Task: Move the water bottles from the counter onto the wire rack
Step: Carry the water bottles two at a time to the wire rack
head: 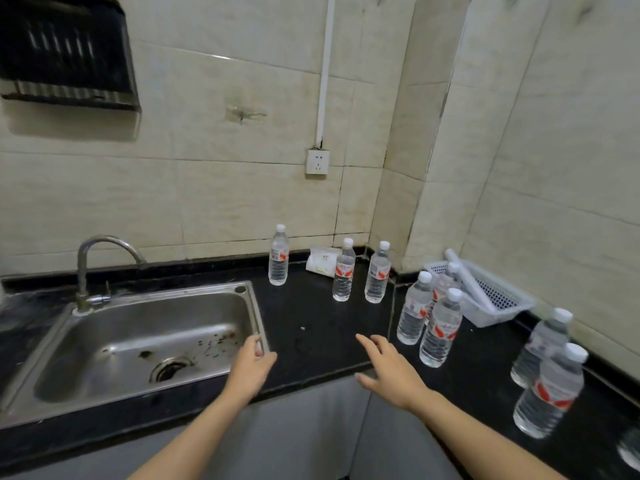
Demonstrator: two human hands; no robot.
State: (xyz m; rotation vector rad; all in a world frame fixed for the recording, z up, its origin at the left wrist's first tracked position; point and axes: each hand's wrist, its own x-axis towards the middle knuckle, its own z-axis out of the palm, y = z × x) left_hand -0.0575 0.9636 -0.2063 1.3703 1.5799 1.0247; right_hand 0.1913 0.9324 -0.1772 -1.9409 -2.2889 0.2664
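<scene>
Reaching over glossy blk counter (311, 306): L hand (251, 363) loosely curled, R hand (389, 370) spread; ribbed clear bottles (440, 332) upright.

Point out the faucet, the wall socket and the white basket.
faucet (82, 275), head view, on its upright pipe.
wall socket (317, 162), head view, middle of its plate.
white basket (498, 294), head view, perforated wall.

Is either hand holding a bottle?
No: the left hand and right hand are both open and empty, short of the nearest bottle.
</scene>
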